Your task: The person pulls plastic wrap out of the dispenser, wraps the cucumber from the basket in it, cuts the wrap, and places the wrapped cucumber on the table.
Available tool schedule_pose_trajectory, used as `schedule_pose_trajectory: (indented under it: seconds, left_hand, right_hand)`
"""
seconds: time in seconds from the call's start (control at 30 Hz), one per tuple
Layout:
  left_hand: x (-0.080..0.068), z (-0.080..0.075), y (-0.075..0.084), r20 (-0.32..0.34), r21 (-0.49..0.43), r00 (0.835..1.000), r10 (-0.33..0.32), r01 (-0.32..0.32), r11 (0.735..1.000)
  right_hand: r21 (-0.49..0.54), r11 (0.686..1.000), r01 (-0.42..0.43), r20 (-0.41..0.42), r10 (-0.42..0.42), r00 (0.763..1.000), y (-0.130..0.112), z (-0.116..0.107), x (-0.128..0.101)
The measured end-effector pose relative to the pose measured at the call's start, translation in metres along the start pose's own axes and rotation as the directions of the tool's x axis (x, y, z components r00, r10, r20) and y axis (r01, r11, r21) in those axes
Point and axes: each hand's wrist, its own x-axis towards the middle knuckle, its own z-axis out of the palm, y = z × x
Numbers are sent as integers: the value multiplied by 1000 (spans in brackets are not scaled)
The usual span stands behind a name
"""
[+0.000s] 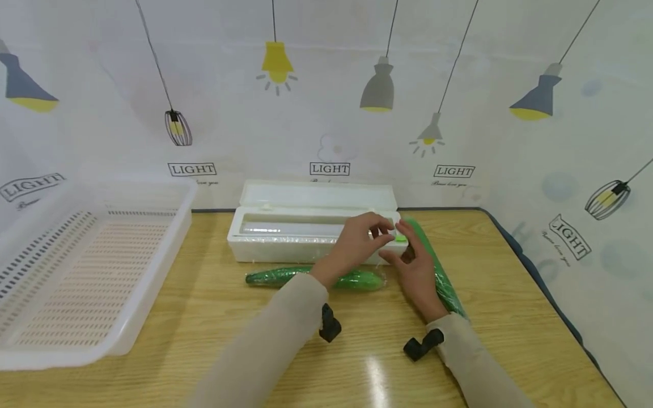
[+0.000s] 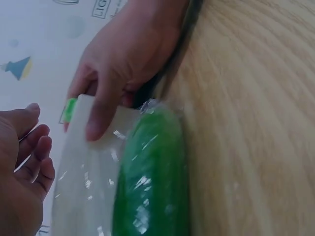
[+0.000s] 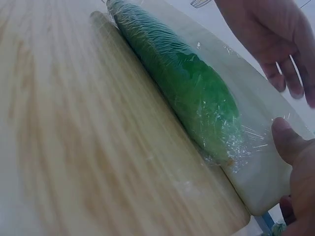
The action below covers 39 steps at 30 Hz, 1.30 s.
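Wall [image 1: 326,113] print "LIGHT" | both hands' fingers relaxed on dispenser box [image 1: 285,241]

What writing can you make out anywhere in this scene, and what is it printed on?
"LIGHT": printed in small boxed labels on the wall covering, repeated at and.
The cursive line under each label: too small to read.
A partial label in the left wrist view: cut off and blurred.
Cling-film dispenser box, basket, wrapped cucumber: no readable text.
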Motion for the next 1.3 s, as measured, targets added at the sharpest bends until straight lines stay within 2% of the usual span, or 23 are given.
schedule_pose_trajectory:
  seconds: [0.17,0.33,0.47,0.57,0.73,1.03,1.23,1.3]
  left_hand:
    - [2,17,-1,7,114,1000,-28,28,993]
    - [5,20,1,-23,198,998,-63,66,978]
    - [7,23,3,-12,321,998,-67,67,945]
    - [7,27,3,-38,383,998,-52,62,922]
    - [6,30,2,-77,413,997,-18,48,909]
    - [7,30,3,-78,436,997,-7,41,899]
    - [4,29,-1,-116,382,989,87,-37,923]
    - [3,29,-3,-138,344,981,134,-79,936]
  right_hand:
    - [-49,999,9,-31,-11,999,0,2,-1]
    - [-68,997,23,-51,-26,998,23,3,3]
    - [-88,996,35,-46,-39,998,36,3,4]
    - [-101,994,44,-41,-48,998,36,2,4]
    - [-113,993,40,-50,-45,998,36,3,3]
    - [-114,992,46,-61,-53,997,37,3,4]
    - [-102,994,49,-57,-55,997,-1,2,-1]
    - [-97,994,54,-62,-60,996,0,2,0]
